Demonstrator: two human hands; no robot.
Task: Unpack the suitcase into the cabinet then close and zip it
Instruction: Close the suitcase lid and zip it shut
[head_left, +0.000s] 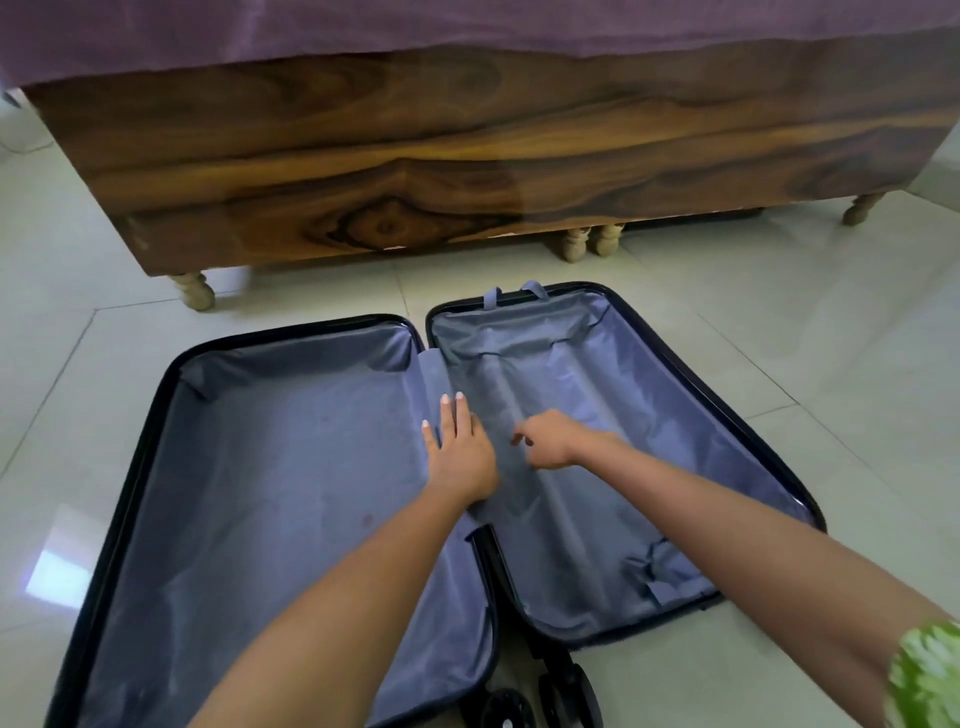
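Note:
A dark hard-shell suitcase (156, 415) lies wide open on the floor, both halves lined with grey-blue fabric and holding nothing. My left hand (460, 447) lies flat with straight fingers on the lining at the central hinge. My right hand (550, 439) hovers just right of it over the right half (649, 415), fingers loosely curled downward, touching or nearly touching the lining; I cannot tell if it pinches the fabric. The suitcase wheels (566, 691) show at the bottom centre.
A wooden bed frame (415, 171) with turned legs and a purple cover (467, 26) stands right behind the suitcase. Pale floor tiles (779, 322) surround it on all sides. No cabinet is in view.

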